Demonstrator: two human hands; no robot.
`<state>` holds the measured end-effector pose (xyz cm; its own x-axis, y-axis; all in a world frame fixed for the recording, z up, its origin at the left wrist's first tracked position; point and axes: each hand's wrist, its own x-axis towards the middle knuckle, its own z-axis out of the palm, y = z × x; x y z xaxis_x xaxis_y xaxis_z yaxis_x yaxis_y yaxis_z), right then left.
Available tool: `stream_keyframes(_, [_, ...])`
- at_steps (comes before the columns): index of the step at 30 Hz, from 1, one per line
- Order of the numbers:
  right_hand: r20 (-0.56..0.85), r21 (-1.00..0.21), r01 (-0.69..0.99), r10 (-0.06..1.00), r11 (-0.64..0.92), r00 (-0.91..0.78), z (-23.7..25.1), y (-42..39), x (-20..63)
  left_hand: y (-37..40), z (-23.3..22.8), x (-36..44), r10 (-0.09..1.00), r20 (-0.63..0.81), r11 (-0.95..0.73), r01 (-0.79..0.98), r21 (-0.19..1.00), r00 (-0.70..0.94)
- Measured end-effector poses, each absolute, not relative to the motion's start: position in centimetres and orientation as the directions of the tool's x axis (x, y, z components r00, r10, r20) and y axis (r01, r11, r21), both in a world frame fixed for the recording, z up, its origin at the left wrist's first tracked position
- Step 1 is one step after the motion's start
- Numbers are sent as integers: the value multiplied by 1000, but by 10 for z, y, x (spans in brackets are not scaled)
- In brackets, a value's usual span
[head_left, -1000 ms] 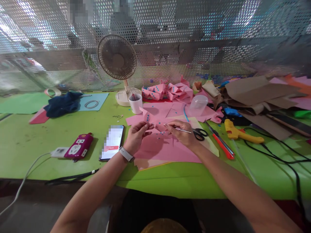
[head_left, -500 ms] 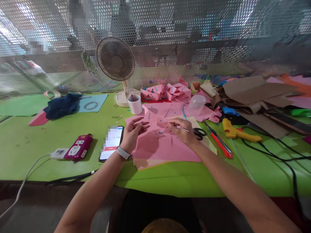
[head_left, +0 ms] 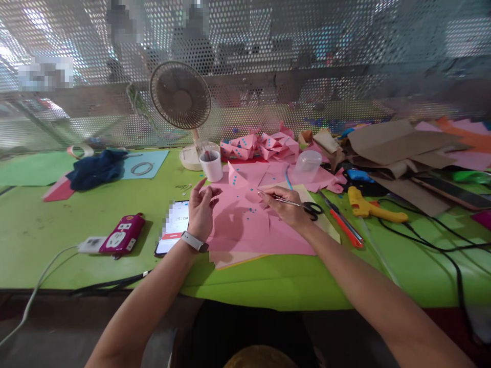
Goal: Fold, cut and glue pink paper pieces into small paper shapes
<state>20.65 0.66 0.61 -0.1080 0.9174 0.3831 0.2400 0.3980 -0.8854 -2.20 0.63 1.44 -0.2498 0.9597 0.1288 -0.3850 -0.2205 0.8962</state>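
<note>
My right hand [head_left: 287, 206] grips thin metal tweezers [head_left: 276, 198] whose tip rests low over the pink paper sheet [head_left: 257, 232], near several small blue dots [head_left: 251, 209] scattered on it. My left hand [head_left: 201, 208] is raised off the paper's left edge, fingers spread and empty, a white watch on the wrist. A small folded pink piece with blue dots [head_left: 235, 177] stands on the sheet beyond my left hand. Black-handled scissors [head_left: 314, 209] lie just right of my right hand.
A phone [head_left: 174, 226] lies left of my left hand, a magenta power strip [head_left: 123, 234] further left. A white cup [head_left: 212, 165], a desk fan [head_left: 180, 97], a clear cup [head_left: 309, 164], folded pink pieces [head_left: 264, 144], a red cutter [head_left: 342, 221] and a yellow glue gun [head_left: 370, 208] surround the sheet.
My left hand let go of the folded pink piece, pulled back to the left and opened. The piece now stands on the sheet. My right hand stays put with the tweezers.
</note>
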Motion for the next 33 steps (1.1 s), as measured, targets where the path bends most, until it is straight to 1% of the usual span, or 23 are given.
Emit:
stream_keyframes(3, [395,-877,248,911,412,-116,8,5,206,4,16,-19,975,98,-173,-404,898,-199])
stream_keyframes(6, [401,-874,242,907,421,-128,8,5,206,3,17,-18,978,78,-153,-412,898,-194])
stream_keyframes(13, [440,-845,260,884,467,-157,9,4,206,2,17,-18,978,120,-178,-379,908,-171])
stream_keyframes(16, [448,-838,271,881,474,-155,10,5,205,2,17,-18,983,88,-147,-403,904,-162])
stream_keyframes(20, [384,-876,250,910,413,-158,10,8,207,5,14,-19,985,48,-117,-433,894,-167])
stream_keyframes(24, [335,-905,216,926,368,-174,12,14,212,7,12,-21,980,61,-132,-395,909,-188])
stream_keyframes(29, [284,-938,149,941,312,-186,18,12,213,5,17,-19,972,-11,-77,-363,929,-234])
stream_keyframes(33, [222,-959,119,942,258,-249,20,5,210,5,17,-17,979,-26,-52,-372,927,-203])
